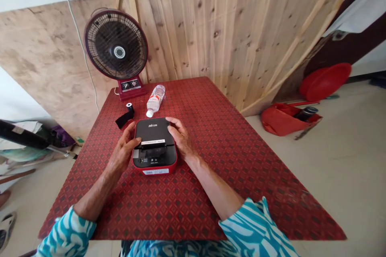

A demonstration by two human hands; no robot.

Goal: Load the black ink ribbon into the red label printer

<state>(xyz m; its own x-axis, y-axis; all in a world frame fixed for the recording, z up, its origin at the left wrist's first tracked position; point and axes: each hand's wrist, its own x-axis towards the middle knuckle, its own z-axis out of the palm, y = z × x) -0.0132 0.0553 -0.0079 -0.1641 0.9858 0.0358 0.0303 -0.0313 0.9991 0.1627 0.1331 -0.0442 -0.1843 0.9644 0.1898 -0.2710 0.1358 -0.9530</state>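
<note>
Printer (155,148) sat on table (226,180); left hand (123,147) and right hand (181,138) held its sides, each grip part-closed. Likely steadying step; next move called for even pressure.

Matt, probably plastic printer lid (152,131)

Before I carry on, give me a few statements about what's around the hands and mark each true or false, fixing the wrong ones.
1. The left hand and right hand both touch the black-and-red device. True.
2. The fan stands on the table, left of the clear bottle. True.
3. The bottle stands upright. False: it lies on its side.
4. The red bag rests on the floor. True.
5. The bottle lies nearer the person than the device. False: it lies beyond the device.
</note>
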